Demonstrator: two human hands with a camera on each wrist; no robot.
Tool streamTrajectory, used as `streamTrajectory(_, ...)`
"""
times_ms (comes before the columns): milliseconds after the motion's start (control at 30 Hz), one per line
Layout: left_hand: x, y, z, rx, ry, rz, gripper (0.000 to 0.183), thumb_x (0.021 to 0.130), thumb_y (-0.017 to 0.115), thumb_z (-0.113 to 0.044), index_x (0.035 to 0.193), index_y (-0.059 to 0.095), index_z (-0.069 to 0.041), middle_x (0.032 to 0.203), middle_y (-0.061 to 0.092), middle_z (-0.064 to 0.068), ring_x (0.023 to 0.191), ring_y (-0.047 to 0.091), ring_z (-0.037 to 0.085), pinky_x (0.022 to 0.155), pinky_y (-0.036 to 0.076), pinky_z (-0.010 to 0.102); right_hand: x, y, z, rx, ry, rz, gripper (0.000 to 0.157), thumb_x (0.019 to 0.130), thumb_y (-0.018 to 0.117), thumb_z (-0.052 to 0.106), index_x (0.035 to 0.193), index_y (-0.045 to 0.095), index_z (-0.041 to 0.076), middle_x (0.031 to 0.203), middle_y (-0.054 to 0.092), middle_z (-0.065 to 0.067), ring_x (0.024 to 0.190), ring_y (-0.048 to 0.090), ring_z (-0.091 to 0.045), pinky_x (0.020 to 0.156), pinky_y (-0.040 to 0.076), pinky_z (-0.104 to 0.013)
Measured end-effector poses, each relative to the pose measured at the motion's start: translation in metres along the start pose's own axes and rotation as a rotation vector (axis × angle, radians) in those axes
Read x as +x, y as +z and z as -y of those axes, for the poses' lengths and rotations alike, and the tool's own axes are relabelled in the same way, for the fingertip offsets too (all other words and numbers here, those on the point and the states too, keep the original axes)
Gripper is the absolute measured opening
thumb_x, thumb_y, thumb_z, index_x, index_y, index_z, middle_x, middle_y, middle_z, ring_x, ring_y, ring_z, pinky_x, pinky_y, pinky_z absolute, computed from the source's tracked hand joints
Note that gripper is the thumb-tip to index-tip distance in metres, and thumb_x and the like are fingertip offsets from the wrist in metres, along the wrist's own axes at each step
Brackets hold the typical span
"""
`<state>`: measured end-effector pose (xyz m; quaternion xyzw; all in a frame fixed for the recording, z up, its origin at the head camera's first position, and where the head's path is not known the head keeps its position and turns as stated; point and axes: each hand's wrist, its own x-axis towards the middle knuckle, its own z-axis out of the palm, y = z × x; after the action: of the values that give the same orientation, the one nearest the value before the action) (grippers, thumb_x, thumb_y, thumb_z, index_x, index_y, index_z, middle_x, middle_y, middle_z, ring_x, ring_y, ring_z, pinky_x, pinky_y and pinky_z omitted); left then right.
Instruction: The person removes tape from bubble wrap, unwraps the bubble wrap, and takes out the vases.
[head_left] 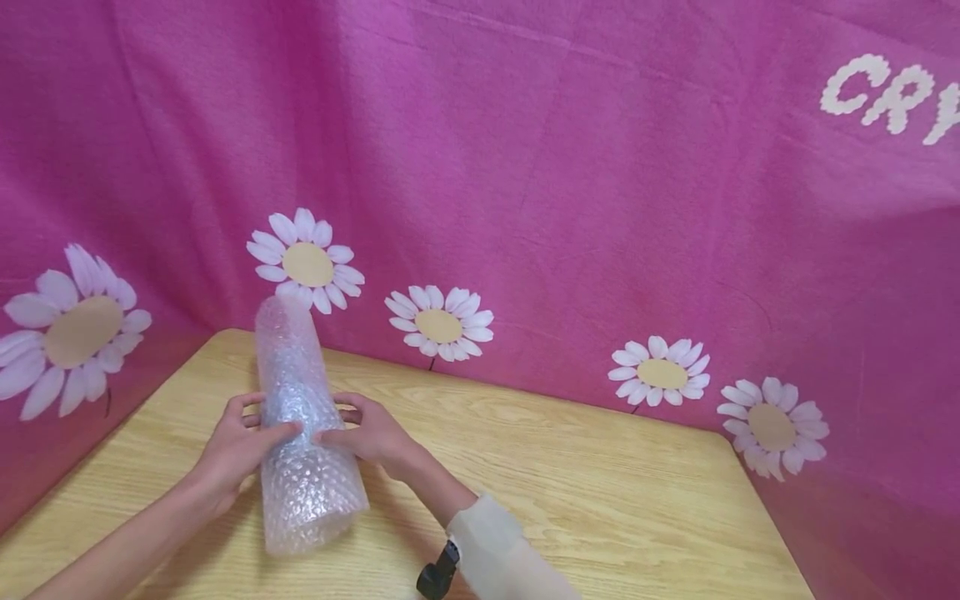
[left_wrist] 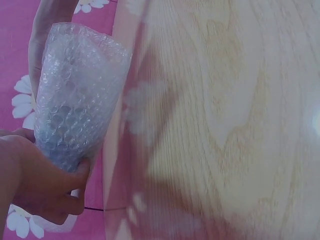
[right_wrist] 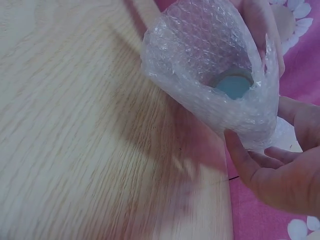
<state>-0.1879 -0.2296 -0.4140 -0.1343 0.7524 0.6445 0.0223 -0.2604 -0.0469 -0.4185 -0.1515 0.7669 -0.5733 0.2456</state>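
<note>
A tube of clear bubble wrap (head_left: 311, 500) is held slanting over the wooden table, its wider end towards me. Inside it, in the right wrist view, shows the round pale blue-green end (right_wrist: 234, 87) of an object; the rest of that object is covered by the wrap. My left hand (head_left: 235, 450) grips the tube's left side, thumb on top and fingers around the far side. From the right, my right hand (head_left: 378, 437) holds it in the same way, the two thumbs close together near the middle. The wrap's near end (left_wrist: 85, 55) gapes loosely.
The light wooden table (head_left: 570, 492) reaches back to a pink cloth (head_left: 540, 183) printed with white daisies, which hangs behind and along both sides. A small black device (head_left: 437, 575) sits at my right wrist, beside a pale sleeve (head_left: 498, 542).
</note>
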Motion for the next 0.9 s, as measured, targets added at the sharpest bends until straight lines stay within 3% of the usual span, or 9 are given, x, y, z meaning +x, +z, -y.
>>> streamTrajectory(367, -0.01, 0.013, -0.007, 0.018, 0.039, 0.003, 0.091, 0.093, 0.069, -0.02, 0.154, 0.006, 0.004, 0.148, 0.022, 0.038, 0.128, 0.039, 0.05, 0.104, 0.043, 0.055, -0.017, -0.011, -0.006, 0.098, -0.038, -0.001, 0.054, 0.087, 0.077, 0.007, 0.135, 0.056, 0.017, 0.126, 0.065, -0.004, 0.103, 0.066, -0.021, 0.087, 0.057, -0.043)
streamTrajectory(900, -0.029, 0.034, -0.018, 0.007, 0.074, 0.048, 0.087, 0.093, 0.071, -0.022, 0.152, 0.01, 0.0, 0.149, 0.022, 0.033, 0.125, 0.044, 0.047, 0.099, 0.048, 0.051, -0.055, -0.028, -0.002, 0.033, -0.107, -0.066, 0.064, 0.085, 0.079, 0.012, 0.143, 0.053, 0.015, 0.135, 0.061, -0.008, 0.111, 0.064, -0.024, 0.088, 0.056, -0.039)
